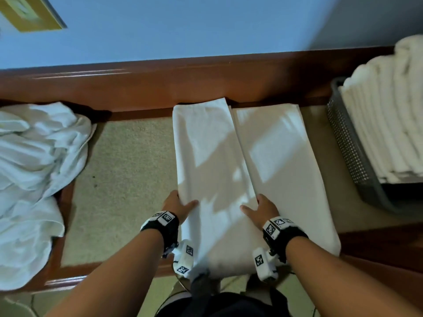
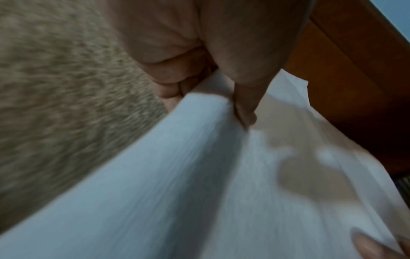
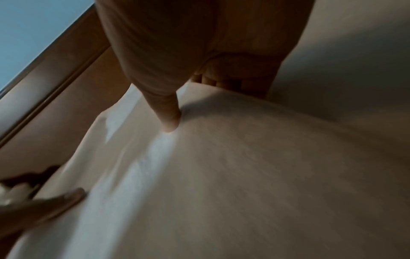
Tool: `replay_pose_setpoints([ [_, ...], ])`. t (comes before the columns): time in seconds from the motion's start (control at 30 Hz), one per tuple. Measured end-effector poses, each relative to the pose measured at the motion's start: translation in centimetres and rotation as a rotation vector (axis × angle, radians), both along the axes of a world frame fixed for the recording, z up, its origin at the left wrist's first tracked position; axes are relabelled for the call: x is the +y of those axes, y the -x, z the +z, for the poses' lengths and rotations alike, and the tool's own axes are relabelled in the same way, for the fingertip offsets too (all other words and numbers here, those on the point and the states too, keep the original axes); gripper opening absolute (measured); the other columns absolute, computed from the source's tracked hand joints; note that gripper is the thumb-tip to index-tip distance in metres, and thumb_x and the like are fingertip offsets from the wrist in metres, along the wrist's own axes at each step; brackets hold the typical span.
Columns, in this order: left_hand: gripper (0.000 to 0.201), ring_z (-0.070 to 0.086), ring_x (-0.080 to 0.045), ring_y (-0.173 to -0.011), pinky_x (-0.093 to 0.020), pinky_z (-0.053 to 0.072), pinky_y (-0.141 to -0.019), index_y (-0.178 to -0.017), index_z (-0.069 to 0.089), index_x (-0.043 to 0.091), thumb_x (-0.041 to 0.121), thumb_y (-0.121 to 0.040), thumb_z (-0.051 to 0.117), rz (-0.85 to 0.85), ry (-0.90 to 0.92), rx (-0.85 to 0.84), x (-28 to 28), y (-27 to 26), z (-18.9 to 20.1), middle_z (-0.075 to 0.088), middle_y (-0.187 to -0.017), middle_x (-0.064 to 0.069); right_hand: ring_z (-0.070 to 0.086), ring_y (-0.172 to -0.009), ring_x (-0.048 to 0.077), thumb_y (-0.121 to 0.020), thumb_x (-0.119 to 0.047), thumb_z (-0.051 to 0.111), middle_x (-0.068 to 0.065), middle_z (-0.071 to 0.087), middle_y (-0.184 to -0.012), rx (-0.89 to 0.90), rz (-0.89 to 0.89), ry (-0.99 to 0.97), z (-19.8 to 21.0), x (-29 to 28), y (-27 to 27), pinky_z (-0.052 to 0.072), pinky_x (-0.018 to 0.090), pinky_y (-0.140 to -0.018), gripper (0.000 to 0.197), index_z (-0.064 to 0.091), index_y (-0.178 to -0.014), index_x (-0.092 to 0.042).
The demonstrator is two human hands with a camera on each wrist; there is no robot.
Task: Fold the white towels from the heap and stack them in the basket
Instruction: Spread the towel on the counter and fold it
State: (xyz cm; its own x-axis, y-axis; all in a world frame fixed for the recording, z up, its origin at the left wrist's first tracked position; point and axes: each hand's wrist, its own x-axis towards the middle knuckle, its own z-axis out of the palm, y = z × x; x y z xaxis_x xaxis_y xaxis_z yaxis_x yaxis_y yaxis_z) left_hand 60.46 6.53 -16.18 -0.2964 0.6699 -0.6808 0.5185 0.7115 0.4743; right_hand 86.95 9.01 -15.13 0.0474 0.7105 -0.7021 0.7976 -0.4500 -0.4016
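The heap (image 1: pixel 34 175) of unfolded white towels sits at the table's left end, well apart from my hands and spilling over the near edge. My left hand (image 1: pixel 177 205) clamps the left edge of the towel (image 1: pixel 229 170) I am folding, thumb on top and fingers tucked beneath. My right hand (image 1: pixel 261 210) grips the raised middle fold the same way, thumb flat on the cloth. The towel lies in front of me, its long axis running from the near edge to the far wooden rail (image 1: pixel 160 85). The left panel is lifted between my hands, so the fold, I judge, goes rightward over the flat right panel. The basket (image 1: pixel 350 145), already stacked with folded towels (image 1: pixel 386 115), stands at the right end, nearer my right hand. The table (image 1: pixel 119 179) is covered in beige carpet-like fabric, with a blue wall (image 1: pixel 183 26) behind.
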Motion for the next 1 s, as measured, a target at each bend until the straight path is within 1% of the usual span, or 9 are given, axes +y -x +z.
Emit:
replay_pose_setpoints([
  [0.2,0.077,0.061,-0.031,-0.112,-0.039,0.051,-0.090,-0.133,0.048,0.009,0.036,-0.073,0.086,-0.018,0.054,0.065,-6.2,-2.6,0.6,0.063,-0.127,-0.011,0.060,-0.110,0.028,-0.087,-0.048,0.068,0.009,0.062,-0.120,-0.014,0.084,-0.077,-0.7,-6.5,-3.8,0.044,0.029,-0.088,0.063,0.048,-0.133,-0.011],
  [0.33,0.092,0.052,-0.040,-0.120,-0.047,0.046,-0.095,-0.145,0.022,0.012,0.025,-0.077,0.083,-0.044,0.018,0.176,-8.7,-5.2,1.5,0.048,-0.133,-0.017,0.062,-0.090,0.020,-0.087,-0.040,0.071,-0.003,0.062,-0.095,0.017,0.151,-0.144,-0.8,-8.5,-6.7,0.047,0.027,-0.081,0.040,0.055,-0.115,-0.015],
  [0.4,0.104,0.042,-0.040,-0.126,-0.050,0.044,-0.101,-0.152,0.010,0.025,0.028,-0.077,0.082,-0.158,-0.025,0.359,-9.4,-6.4,1.9,0.031,-0.140,-0.015,0.063,-0.093,0.019,-0.089,-0.035,0.070,-0.003,0.061,-0.100,0.006,0.208,-0.144,-0.9,-8.9,-8.5,0.051,0.030,-0.086,0.033,0.056,-0.111,-0.015],
  [0.47,0.097,0.030,-0.036,-0.132,-0.050,0.040,-0.106,-0.153,0.013,0.035,0.035,-0.080,0.077,-0.349,-0.045,0.546,-10.0,-7.9,2.4,0.017,-0.147,-0.011,0.063,-0.095,0.022,-0.089,-0.035,0.069,0.001,0.057,-0.108,-0.062,0.217,-0.168,-0.9,-9.1,-10.5,0.053,0.036,-0.089,0.026,0.055,-0.106,-0.019],
  [0.6,0.064,0.021,-0.033,-0.141,-0.051,0.034,-0.112,-0.146,0.034,0.039,0.038,-0.089,0.065,-0.691,-0.051,0.425,-11.1,-12.2,2.6,0.013,-0.155,-0.005,0.058,-0.106,0.030,-0.087,-0.041,0.071,0.006,0.048,-0.119,-0.256,-0.004,-0.209,-0.7,-9.2,-15.1,0.050,0.042,-0.095,0.025,0.056,-0.102,-0.026],
  [0.67,0.065,0.021,-0.032,-0.142,-0.051,0.035,-0.111,-0.146,0.033,0.041,0.039,-0.089,0.065,-0.716,-0.037,0.400,-11.9,-14.2,2.3,0.012,-0.156,-0.003,0.051,-0.117,0.035,-0.085,-0.040,0.074,0.011,0.047,-0.128,-0.302,-0.122,-0.219,-0.8,-9.1,-17.3,0.046,0.045,-0.101,0.031,0.057,-0.105,-0.024],
  [0.73,0.070,0.021,-0.032,-0.142,-0.051,0.037,-0.110,-0.146,0.031,0.043,0.037,-0.087,0.068,-0.691,-0.043,0.425,-12.5,-15.6,2.0,0.010,-0.158,-0.003,0.041,-0.128,0.036,-0.081,-0.042,0.076,0.012,0.040,-0.138,-0.339,-0.210,-0.223,-1.1,-8.6,-19.3,0.041,0.049,-0.106,0.052,0.054,-0.122,-0.020],
  [0.83,0.075,0.017,-0.034,-0.145,-0.050,0.037,-0.112,-0.148,0.027,0.044,0.029,-0.087,0.069,-0.662,-0.021,0.394,-12.7,-16.2,1.9,0.005,-0.162,-0.004,0.025,-0.142,0.038,-0.081,-0.045,0.076,0.010,0.025,-0.154,-0.316,-0.314,-0.173,-1.0,-7.3,-21.8,0.032,0.056,-0.112,0.083,0.034,-0.148,-0.020],
  [1.0,0.079,0.011,-0.034,-0.149,-0.049,0.029,-0.118,-0.151,0.024,0.043,0.023,-0.088,0.068,-0.665,0.025,0.357,-12.7,-16.0,2.1,-0.001,-0.165,-0.003,0.041,-0.133,0.036,-0.083,-0.047,0.069,0.012,0.046,-0.141,-0.285,0.009,-0.170,-1.3,-5.1,-22.7,0.038,0.049,-0.110,0.063,0.051,-0.136,-0.019],
])
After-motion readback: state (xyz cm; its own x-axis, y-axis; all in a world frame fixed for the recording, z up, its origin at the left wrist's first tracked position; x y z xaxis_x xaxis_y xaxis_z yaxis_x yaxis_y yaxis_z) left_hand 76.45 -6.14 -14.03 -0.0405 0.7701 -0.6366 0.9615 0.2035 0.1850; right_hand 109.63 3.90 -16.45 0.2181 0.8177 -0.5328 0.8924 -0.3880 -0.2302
